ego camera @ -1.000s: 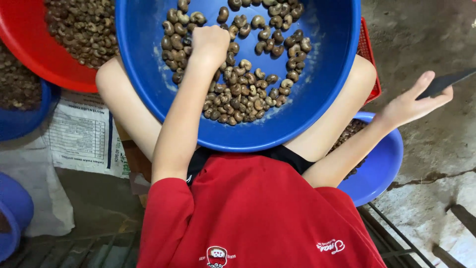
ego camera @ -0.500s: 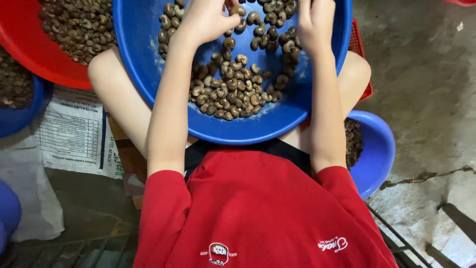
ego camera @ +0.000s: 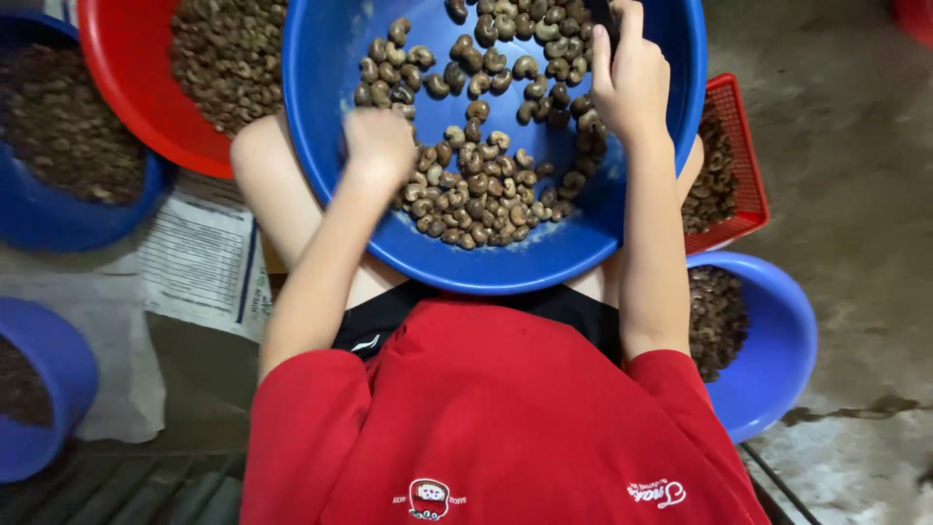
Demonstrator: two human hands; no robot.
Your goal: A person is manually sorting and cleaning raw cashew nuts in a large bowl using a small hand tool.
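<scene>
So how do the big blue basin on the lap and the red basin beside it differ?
The big blue basin rests on the person's lap with both hands in it; the red basin sits off to the left, untouched. The nuts in the blue one are pale, curved and loosely spread, with bare plastic showing, while those in the red one look smaller, darker and packed. Both are round plastic basins holding nuts.

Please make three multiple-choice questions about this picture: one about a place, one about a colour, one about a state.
1. Where does the left hand rest?
A. in the big blue basin
B. on the floor
C. in the red basket

2. What colour is the bowl at upper left, beside the basin?
A. green
B. red
C. white

3. What is the state of the right hand?
A. open and flat
B. hidden
C. closed in a grip on a dark tool

Answers: A, its fingers lie among the nuts; B, its rim is red; C, the fingers curl round the tool.
</scene>
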